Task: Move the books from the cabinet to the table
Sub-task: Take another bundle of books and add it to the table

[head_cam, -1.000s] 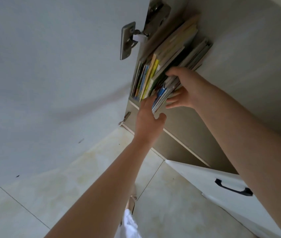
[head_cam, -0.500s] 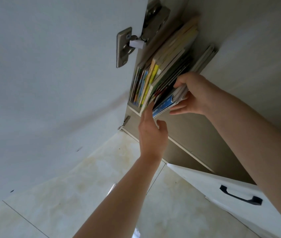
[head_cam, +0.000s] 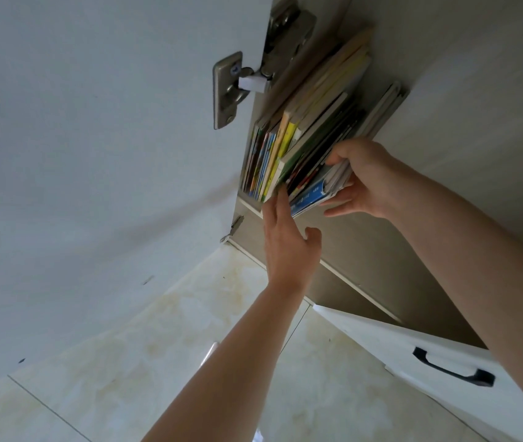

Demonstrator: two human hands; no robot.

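The books (head_cam: 304,135) stand in a tight row on a shelf of the cabinet (head_cam: 477,74), just right of the door hinge (head_cam: 231,90); the table is not in view.

Right hand (head_cam: 368,180): below and right of the hinge, it grips a bundle of thin books (head_cam: 317,186) at the right end of the row, thumb over the top and fingers beneath. The bundle is tilted, with its lower corner past the shelf edge — in my judgement it is being drawn out as one batch rather than book by book.

Left hand (head_cam: 288,240): below the hinge, fingers straight and holding nothing. The fingertips touch the lower edge of the books next to the bundle, probably to keep the remaining books upright while the bundle slides free.

Risk: the thin covers may fan apart, so a firm pinch is advised.

A white door (head_cam: 445,378) with a black handle stands open lower right of the hinge.
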